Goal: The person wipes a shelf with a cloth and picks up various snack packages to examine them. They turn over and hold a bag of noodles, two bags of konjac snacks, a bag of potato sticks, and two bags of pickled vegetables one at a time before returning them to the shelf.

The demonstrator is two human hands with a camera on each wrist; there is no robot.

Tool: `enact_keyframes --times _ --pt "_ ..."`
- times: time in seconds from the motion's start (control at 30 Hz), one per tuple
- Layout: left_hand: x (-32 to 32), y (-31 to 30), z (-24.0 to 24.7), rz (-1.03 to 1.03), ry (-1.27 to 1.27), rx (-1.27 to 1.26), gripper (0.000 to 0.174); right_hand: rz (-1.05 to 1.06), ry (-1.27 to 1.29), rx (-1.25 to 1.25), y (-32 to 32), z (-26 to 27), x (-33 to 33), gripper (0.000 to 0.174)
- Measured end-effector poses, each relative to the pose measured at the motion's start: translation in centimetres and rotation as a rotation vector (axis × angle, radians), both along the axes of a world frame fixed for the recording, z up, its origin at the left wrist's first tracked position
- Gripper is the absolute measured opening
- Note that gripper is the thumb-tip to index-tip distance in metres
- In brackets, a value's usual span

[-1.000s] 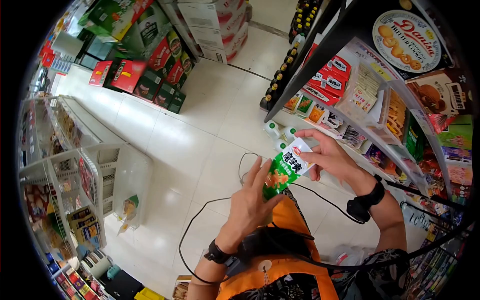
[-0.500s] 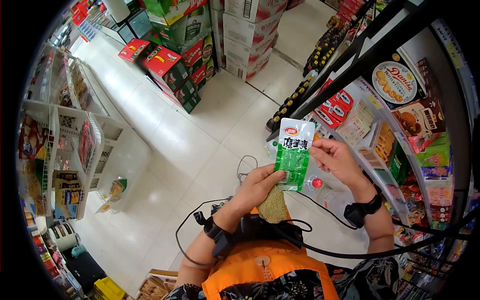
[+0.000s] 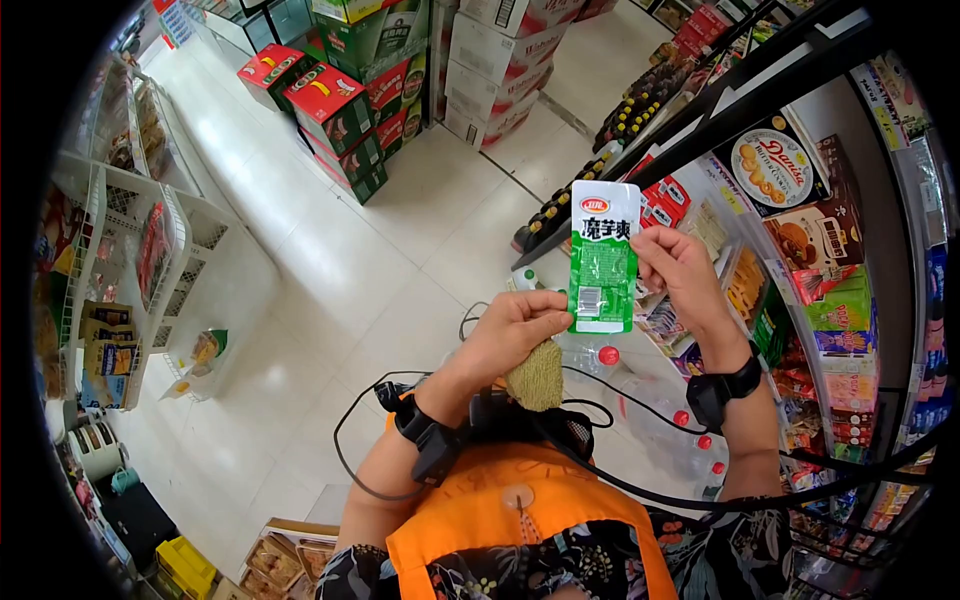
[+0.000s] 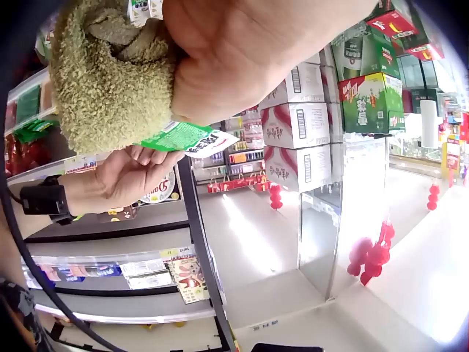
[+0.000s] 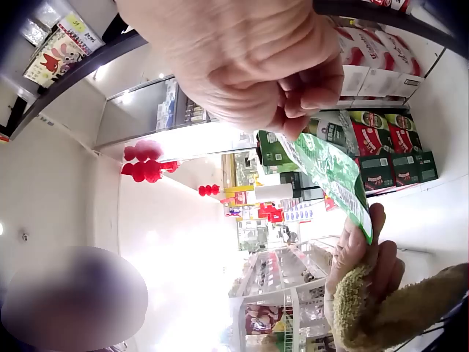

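I am watching the packet (image 3: 604, 258) being held upright before the shelf (image 3: 700, 130). The right hand (image 3: 682, 272) is pinching its side and the left hand (image 3: 515, 335) is pinching its bottom while clutching a cloth (image 3: 535, 377), probably stretching it flat.

- A black shelf rack (image 3: 720, 105) stands along the aisle.
- A round cookie tin (image 3: 765, 170) sits on it.
- Dark bottles (image 3: 565, 205) line the floor at its foot.
- Red-and-green cartons (image 3: 345, 125) and white boxes (image 3: 495, 65) are stacked opposite it.
- White wire racks (image 3: 190, 250) face it across the aisle.

Both hands have lifted the green snack packet (image 3: 603, 258) from tilted and low to upright before the shelves (image 3: 800, 250).
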State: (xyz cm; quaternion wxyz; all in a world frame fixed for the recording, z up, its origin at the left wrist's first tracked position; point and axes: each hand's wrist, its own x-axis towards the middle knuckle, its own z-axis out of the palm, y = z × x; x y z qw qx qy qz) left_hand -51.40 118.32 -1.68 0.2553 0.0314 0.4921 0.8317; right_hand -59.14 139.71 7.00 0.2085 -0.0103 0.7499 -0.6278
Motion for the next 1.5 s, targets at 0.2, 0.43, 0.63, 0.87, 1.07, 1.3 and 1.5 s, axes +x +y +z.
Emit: enact_keyframes --times 0.2,0.43,0.63,0.87,1.07,1.3,1.5 --pt "-0.1 -0.3 1.3 0.024 0.038 -0.018 0.026 0.005 0.015 -0.057 0.2 0.1 -0.4 0.018" --pt "-0.3 -0.1 1.7 0.07 0.064 -0.056 0.026 0.031 0.063 -0.034 0.0 0.7 -0.6 0.017" --pt "-0.7 -0.2 1.1 0.112 0.051 -0.088 0.023 0.091 0.133 0.029 -0.8 1.8 -0.3 0.015" --pt "-1.1 0.1 1.1 0.166 0.077 -0.099 0.019 0.063 0.154 -0.002 -1.0 2.1 -0.6 0.017" --pt "-1.6 0.2 0.6 0.159 0.111 -0.087 0.021 0.069 0.164 0.019 -1.1 2.4 -0.8 0.016" --pt "-1.9 0.2 0.7 0.168 0.106 -0.092 0.019 0.073 0.158 0.021 -1.0 2.4 -1.2 0.016" --pt "-2.0 0.5 0.8 0.187 0.084 -0.065 0.016 0.072 0.158 0.006 -0.9 2.4 -1.4 0.016"
